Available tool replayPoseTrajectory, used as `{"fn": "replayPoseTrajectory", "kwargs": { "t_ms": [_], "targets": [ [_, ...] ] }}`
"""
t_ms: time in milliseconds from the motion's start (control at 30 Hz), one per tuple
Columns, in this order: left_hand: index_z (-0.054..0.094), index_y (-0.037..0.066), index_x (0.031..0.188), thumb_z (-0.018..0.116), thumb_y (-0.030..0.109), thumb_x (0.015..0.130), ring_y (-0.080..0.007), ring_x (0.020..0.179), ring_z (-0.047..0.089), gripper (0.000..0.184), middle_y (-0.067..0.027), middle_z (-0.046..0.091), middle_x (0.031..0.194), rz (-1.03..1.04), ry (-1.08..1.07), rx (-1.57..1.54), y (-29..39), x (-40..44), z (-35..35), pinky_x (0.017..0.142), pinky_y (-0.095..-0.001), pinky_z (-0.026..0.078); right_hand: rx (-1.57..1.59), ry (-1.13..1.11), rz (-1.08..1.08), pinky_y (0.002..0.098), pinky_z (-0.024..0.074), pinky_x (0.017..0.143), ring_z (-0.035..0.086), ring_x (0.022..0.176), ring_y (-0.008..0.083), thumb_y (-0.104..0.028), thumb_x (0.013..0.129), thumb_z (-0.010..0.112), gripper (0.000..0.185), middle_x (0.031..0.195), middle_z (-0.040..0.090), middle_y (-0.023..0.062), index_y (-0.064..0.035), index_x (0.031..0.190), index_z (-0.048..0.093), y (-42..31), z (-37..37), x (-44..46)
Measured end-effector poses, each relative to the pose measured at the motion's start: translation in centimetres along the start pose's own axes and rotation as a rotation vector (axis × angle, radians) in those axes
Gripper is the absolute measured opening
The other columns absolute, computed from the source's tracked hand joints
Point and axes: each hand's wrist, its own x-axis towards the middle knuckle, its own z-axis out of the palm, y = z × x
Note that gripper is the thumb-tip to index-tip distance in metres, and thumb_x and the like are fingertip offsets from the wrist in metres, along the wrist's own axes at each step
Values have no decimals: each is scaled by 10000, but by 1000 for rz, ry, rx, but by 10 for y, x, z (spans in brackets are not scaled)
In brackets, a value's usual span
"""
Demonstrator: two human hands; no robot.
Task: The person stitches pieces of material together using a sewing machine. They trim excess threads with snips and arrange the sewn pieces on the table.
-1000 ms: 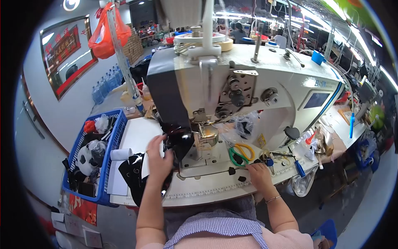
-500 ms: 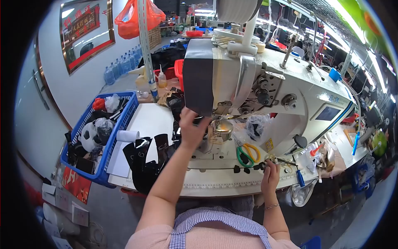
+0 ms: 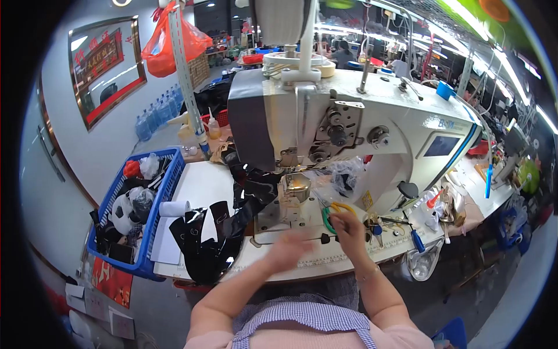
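The left hand [image 3: 292,248] is showing blurred above the surface [image 3: 326,259], its openness and hold unclear, while the right hand [image 3: 349,230] is keeping its fingers bunched, any grip hidden, beside the scissors [image 3: 326,218], which are lying under the sewing machine [image 3: 395,119], right of glossy black pieces [image 3: 210,256].

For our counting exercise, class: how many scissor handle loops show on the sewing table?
2: a green loop and, to its right in the picture, a yellow loop. The right hand partly covers them; others may be hidden.
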Motion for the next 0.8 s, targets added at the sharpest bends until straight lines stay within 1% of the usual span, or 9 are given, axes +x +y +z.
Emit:
{"fn": "replayPoseTrajectory", "kwargs": {
  "t_ms": [33,67,100,133,233,333,433,567,800],
  "targets": [
    [603,76,962,566,55,738,-272,1015,581,227,-108,615,1037,315,-32,-107,21,-19,5,898,-390,440,154,-133,231,211,391,527,477,567,82,-101,851,616,280,722,582,17,-41,1123,598,-6,12,9],
    [590,64,1000,568,75,746,-306,1038,562,255,-136,606,1013,429,-189,-299,30,-38,24,871,-363,465,465,-228,356,191,365,508,467,556,60,-112,860,610,285,694,570,-4,-43,1136,598,-29,21,21],
    [590,54,989,573,84,771,-301,982,581,220,-134,609,992,341,-410,-417,40,-55,38,833,-359,478,778,-322,473,171,338,490,457,545,37,-123,869,604,290,667,558,-25,-45,1149,598,-49,28,27],
    [590,44,978,578,93,797,-296,926,601,188,-132,612,971,249,-629,-526,48,-61,40,796,-355,490,794,-343,455,168,332,486,456,546,32,-124,871,604,297,672,560,-24,-41,1156,592,-50,33,27],
    [586,16,942,567,131,857,-282,833,611,144,-121,613,896,113,-475,-747,51,-53,14,744,-363,488,773,-311,389,163,322,474,450,543,21,-131,876,604,303,687,562,-25,-35,1163,582,-55,48,32],
    [601,9,935,551,173,903,-255,850,616,174,-120,625,904,243,-611,-817,48,-33,16,753,-346,488,608,-124,361,170,327,463,441,527,21,-143,881,603,281,695,554,-32,-37,1142,589,-56,63,24],
    [573,-7,893,563,163,844,-302,800,598,178,-150,596,834,350,-697,-801,50,-33,48,725,-374,471,617,-323,441,163,301,442,395,491,27,-106,898,563,261,740,586,-16,-28,1147,573,-59,65,19],
    [563,-34,898,572,165,787,-320,789,596,228,-182,577,811,290,-601,-849,51,-52,75,720,-378,472,640,-122,393,186,269,423,368,482,21,-99,903,551,228,679,540,-19,-17,1114,578,-24,59,9],
    [611,2,993,592,125,827,-276,849,619,207,-130,632,939,272,-461,-826,57,-38,25,755,-342,496,906,-349,471,205,255,437,340,464,51,-115,926,506,209,567,424,-34,-8,1085,589,-38,46,-1]
  ]
}}
